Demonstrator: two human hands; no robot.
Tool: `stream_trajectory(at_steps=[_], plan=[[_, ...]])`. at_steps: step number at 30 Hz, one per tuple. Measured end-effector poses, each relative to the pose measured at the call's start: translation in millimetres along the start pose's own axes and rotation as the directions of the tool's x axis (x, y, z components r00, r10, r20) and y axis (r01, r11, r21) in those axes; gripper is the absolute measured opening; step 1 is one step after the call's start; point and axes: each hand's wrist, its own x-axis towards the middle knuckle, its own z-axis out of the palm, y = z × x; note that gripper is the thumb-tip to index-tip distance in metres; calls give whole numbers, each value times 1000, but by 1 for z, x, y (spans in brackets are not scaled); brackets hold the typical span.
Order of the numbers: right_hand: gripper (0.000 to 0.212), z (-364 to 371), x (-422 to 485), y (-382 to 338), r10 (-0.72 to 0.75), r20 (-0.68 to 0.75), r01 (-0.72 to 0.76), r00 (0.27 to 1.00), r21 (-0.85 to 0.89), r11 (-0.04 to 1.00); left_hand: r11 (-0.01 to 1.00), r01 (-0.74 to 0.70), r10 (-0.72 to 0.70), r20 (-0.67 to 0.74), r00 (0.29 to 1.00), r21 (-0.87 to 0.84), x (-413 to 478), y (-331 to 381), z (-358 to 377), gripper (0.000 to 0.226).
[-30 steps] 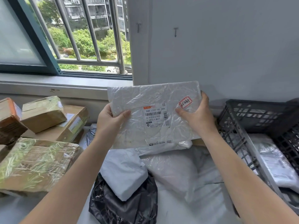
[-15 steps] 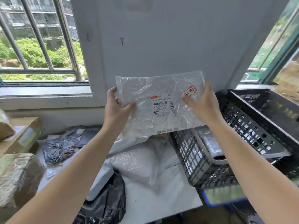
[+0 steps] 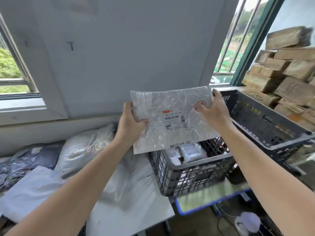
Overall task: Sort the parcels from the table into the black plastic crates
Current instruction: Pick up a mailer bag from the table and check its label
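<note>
Parcel (image 3: pixel 172 118), a flat crinkled plastic mailer, hangs mid-frame above the near crate (image 3: pixel 192 174). Left hand (image 3: pixel 131 123) and right hand (image 3: pixel 215 111) each pinch a side edge. It looks light, limp and slick; gripping both edges seems best.

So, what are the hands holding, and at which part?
Both hands hold one white parcel: the left hand grips its left edge, the right hand grips its right edge near the top corner.
</note>
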Motion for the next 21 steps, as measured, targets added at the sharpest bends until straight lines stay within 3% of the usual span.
stream_trajectory(at_steps=[5,10,13,15,19,21], plan=[[88,-21,54,54,-36,69,38,997,-34,999,996,41,-38,-33,999,83,14,-2,76,52],[68,-37,113,93,-111,320,205,941,-275,939,962,162,-148,-78,986,219,25,-1,143,39],[43,-31,136,108,-150,532,439,833,-472,765,915,285,-272,-86,958,284,27,-7,165,29],[37,-20,144,116,-146,674,575,724,-473,667,895,338,-331,-73,941,291,26,-13,175,32],[62,12,148,133,-78,839,616,538,-328,717,851,425,-431,-50,901,310,26,-27,191,46],[60,30,147,145,-83,873,634,481,-281,720,824,472,-489,-28,872,314,28,-35,198,48]])
